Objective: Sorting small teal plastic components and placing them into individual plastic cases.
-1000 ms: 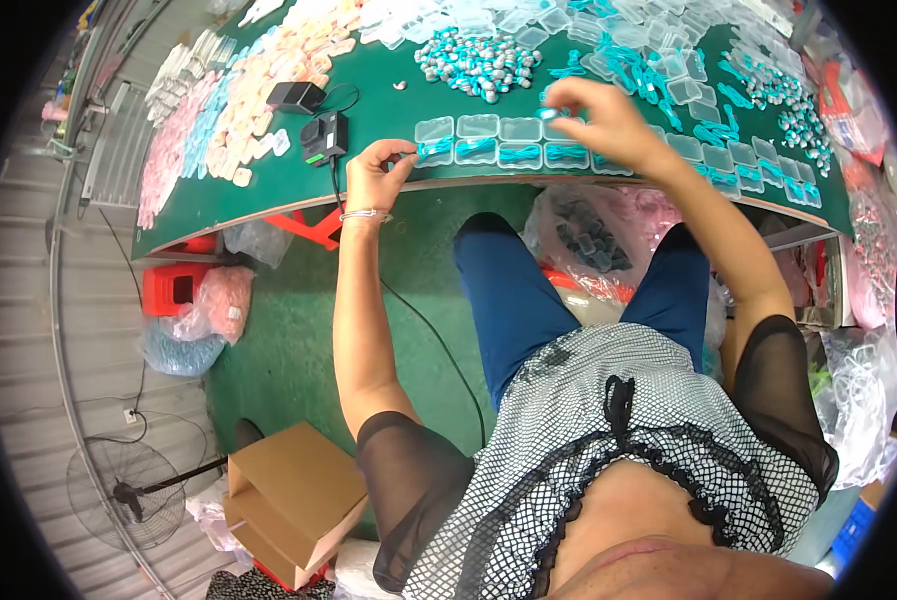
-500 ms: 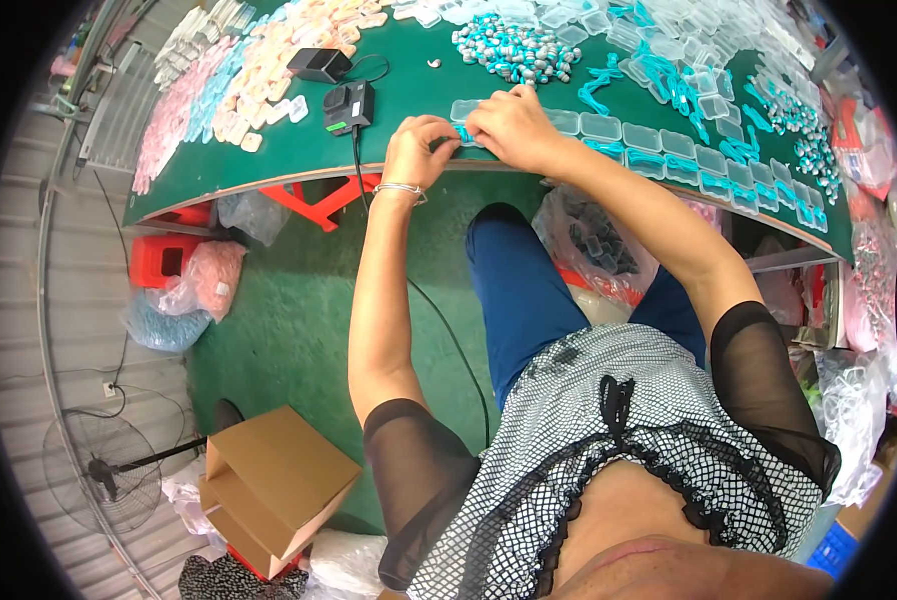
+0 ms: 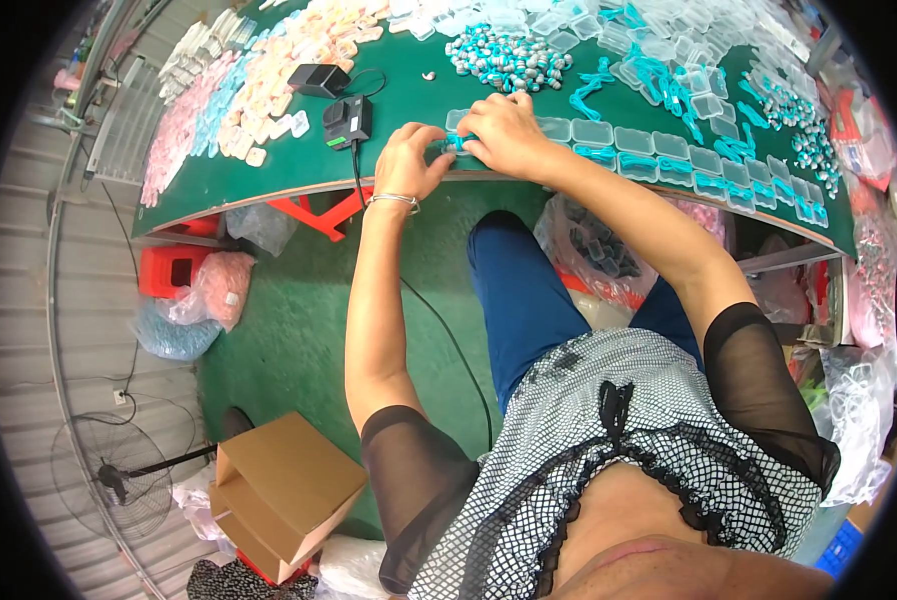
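Observation:
At the table's near edge, a small turquoise cord bundle [image 3: 456, 142] lies between my hands, over a clear plastic box whose raised lid [image 3: 457, 119] shows behind it. My left hand [image 3: 409, 162] has its thumb and forefinger curved around the bundle's left end. From the other side, the bent fingers of my right hand [image 3: 504, 135] pinch its right end and partly cover the box. To the right runs a row of open clear boxes [image 3: 641, 142], several with turquoise cord bundles inside. Fingertip contact is small and partly hidden.
Behind my hands sits a heap of turquoise-and-grey pieces [image 3: 509, 58]. Loose turquoise cords [image 3: 593, 88] and many clear boxes [image 3: 689, 35] spread right. Two black devices, one an adapter-like block [image 3: 348, 120] with a cable, stand left, near peach cases [image 3: 259, 110]. A cardboard box [image 3: 289, 485] lies below.
My left thumb and forefinger have spread a little, and more of the turquoise cord bundle shows between my hands. Both hands stay at the same box. The whole view has shifted slightly.

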{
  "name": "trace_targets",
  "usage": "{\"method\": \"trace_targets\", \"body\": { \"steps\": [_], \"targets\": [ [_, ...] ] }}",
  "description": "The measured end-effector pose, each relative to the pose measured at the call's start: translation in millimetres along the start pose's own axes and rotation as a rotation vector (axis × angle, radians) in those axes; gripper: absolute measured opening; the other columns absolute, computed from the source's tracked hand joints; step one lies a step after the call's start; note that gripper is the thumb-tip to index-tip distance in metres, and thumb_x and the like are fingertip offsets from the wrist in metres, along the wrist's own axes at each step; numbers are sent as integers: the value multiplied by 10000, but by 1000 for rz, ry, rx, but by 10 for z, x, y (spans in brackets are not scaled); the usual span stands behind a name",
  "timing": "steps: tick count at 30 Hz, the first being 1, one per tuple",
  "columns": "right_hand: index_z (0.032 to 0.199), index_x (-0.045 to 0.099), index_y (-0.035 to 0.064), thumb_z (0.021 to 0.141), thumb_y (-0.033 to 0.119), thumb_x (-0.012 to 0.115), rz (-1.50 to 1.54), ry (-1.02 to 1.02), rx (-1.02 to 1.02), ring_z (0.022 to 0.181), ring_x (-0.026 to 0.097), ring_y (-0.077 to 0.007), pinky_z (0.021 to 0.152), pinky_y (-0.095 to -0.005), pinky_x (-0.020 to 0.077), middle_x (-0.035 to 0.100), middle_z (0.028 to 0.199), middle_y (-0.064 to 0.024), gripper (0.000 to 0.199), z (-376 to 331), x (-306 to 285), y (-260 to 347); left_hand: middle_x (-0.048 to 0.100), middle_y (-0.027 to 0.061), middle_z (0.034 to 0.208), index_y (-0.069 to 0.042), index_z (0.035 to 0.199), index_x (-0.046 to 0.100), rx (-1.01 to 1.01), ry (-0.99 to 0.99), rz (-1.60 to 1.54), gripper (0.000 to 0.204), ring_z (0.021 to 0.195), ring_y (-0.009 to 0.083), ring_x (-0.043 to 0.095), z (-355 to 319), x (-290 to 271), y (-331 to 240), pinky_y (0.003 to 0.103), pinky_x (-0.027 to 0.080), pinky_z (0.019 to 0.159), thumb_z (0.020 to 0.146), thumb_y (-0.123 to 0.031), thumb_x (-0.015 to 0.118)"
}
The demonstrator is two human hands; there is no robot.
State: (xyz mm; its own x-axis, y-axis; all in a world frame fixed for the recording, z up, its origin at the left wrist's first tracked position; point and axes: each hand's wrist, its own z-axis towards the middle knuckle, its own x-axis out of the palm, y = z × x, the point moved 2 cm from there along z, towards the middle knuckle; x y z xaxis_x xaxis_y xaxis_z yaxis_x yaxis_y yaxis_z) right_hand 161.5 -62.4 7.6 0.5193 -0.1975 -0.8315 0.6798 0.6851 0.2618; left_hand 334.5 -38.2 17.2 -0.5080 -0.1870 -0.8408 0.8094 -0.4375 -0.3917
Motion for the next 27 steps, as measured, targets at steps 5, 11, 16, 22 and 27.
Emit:
{"method": "trace_targets", "body": {
  "steps": [5, 11, 16, 22, 27],
  "targets": [
    [875, 679, 188, 773, 276, 636, 59, -149, 5, 918, 571, -212, 804, -444, 341, 625, 886, -5, 141, -107, -347, -262, 612, 93, 955, -93, 917, 660, -30, -95, -33, 218, 916, 301, 592, 269, 18, -67, 390, 481, 782, 718, -170, 709],
    [836, 669, 88, 789, 180, 616, 193, -214, 111, 763, 620, -240, 663, -342, 483, 645, 830, -73, 116, -583, -1078, -923, 683, 130, 877, -69, 937, 678, -279, -39, -67, 300, 800, 250, 663, 986, 430, -168, 345, 513, 730, 708, -255, 729],
    [873, 670, 37, 808, 165, 634, 176, -249, 326, 696, 588, -159, 657, -290, 475, 631, 803, -67, 148, -1254, -1656, -1615, 686, 143, 896, -66, 918, 682, -307, -48, 56, 318, 839, 295, 659, 1247, 763, -89, 389, 507, 764, 675, -271, 688],
    [893, 687, 81, 786, 195, 645, -49, -408, 639, 730, 619, -183, 675, -311, 491, 657, 835, -66, 162, -2071, -2270, -2702, 677, 160, 850, -64, 862, 663, -291, -137, 70, 226, 801, 321, 657, 1151, 639, -40, 415, 509, 733, 694, -214, 649],
    [907, 697, 152, 764, 218, 627, -243, -295, 926, 835, 643, -226, 697, -350, 504, 673, 867, -46, 172, -2496, -2539, -3112, 687, 114, 820, -35, 884, 651, -241, -169, -86, 237, 773, 228, 672, 1150, 651, -37, 348, 522, 721, 692, -155, 721]
  ]
}}
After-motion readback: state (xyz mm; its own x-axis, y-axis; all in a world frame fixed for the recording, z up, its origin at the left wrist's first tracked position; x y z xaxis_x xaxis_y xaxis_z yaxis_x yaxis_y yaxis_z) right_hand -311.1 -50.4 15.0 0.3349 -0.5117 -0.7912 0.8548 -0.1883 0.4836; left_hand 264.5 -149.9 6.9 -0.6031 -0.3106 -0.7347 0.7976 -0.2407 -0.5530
